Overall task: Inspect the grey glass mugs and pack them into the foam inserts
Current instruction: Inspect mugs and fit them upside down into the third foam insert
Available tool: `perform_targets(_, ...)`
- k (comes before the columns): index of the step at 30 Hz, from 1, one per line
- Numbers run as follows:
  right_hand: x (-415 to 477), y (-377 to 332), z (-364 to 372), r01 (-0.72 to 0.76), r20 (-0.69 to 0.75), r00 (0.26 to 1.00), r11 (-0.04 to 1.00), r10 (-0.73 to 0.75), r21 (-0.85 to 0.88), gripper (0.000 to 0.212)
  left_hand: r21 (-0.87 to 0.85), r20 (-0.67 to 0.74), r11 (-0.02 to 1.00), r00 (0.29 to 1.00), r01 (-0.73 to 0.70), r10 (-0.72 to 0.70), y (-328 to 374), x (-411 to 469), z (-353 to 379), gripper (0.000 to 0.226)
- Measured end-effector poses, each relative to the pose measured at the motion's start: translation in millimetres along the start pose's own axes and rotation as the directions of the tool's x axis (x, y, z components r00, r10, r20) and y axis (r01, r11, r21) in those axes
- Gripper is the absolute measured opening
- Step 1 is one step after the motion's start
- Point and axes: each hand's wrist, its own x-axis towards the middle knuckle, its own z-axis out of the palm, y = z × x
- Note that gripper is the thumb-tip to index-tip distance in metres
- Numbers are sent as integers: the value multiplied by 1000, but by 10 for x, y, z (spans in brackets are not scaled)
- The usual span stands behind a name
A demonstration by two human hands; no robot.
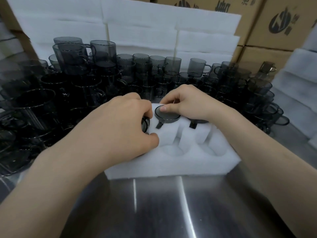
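Observation:
A white foam insert with round pockets lies on the steel table. One grey glass mug sits base up in the insert's back middle pocket, its handle in a slot. Another mug sits in the back right pocket, mostly hidden under my right hand. That hand lies over both mugs with its thumb pressing on the middle mug's base. My left hand grips a third mug at the insert's back left pocket. The two front pockets hold nothing.
Several stacked grey glass mugs crowd the table behind and to both sides. White foam sheets stand at the back, foam blocks at the right, cardboard boxes behind. Bare steel table lies in front.

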Motion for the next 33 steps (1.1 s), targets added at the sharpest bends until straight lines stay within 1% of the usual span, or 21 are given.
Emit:
perform_targets(4,0,20,10,21,-11,1000,999,-21,26,16,-22,68,999,997,46,-45,16,20,19,39)
perform_targets(7,-8,38,18,24,-25,999,999,-23,44,15,-38,95,999,995,30,-26,-9,28,21,42)
perform_targets(8,-9,40,19,25,-27,999,999,-24,48,15,-36,116,999,993,16,-11,-27,27,30,47)
perform_targets(9,-12,39,22,27,-29,999,998,-26,51,15,-26,156,1000,988,4,0,-44,26,43,58)
perform_targets(11,-15,37,28,31,-35,999,998,-29,58,14,21,263,1000,965,-11,5,-67,17,91,92)
perform_targets(12,-17,38,27,27,-38,999,998,-25,62,14,57,293,998,956,-20,3,-71,16,118,102)
perform_targets(13,-18,39,28,23,-40,999,998,-20,66,14,86,305,996,952,-37,9,-75,20,145,105)
perform_targets(16,-16,38,26,5,-23,1000,998,-3,70,13,144,332,988,943,-59,8,-66,33,220,103)
perform_targets(20,-6,42,36,-12,-25,1000,998,14,67,13,196,290,980,957,-45,-14,-44,17,297,82)
perform_targets(22,-1,45,41,-11,-32,999,998,13,63,13,218,276,975,961,-37,-25,-32,9,306,77)
perform_targets(24,-4,40,39,13,-74,997,995,-6,100,11,219,282,975,959,-30,-34,-20,17,305,75)
perform_targets(25,-11,38,33,25,-132,991,991,-7,134,10,213,285,977,958,-28,-34,-21,25,302,75)
perform_targets(27,-34,42,1,30,-316,948,982,31,186,12,188,302,982,953,-22,-36,-25,36,291,78)
perform_targets(29,-75,65,-93,-32,-510,850,980,131,198,19,113,322,994,946,-6,-31,-25,47,261,85)
perform_targets(30,-106,98,-169,-102,-578,795,980,183,171,22,68,318,998,948,7,-29,-29,61,241,93)
perform_targets(31,-151,144,-262,-197,-618,752,973,231,123,23,28,295,999,955,20,-27,-35,76,219,100)
perform_targets(32,-206,202,-364,-308,-620,731,949,284,72,23,-13,253,1000,967,25,-21,-37,89,196,102)
perform_targets(33,-266,261,-464,-415,-585,732,910,349,24,20,-57,190,998,982,16,-5,-32,99,184,94)
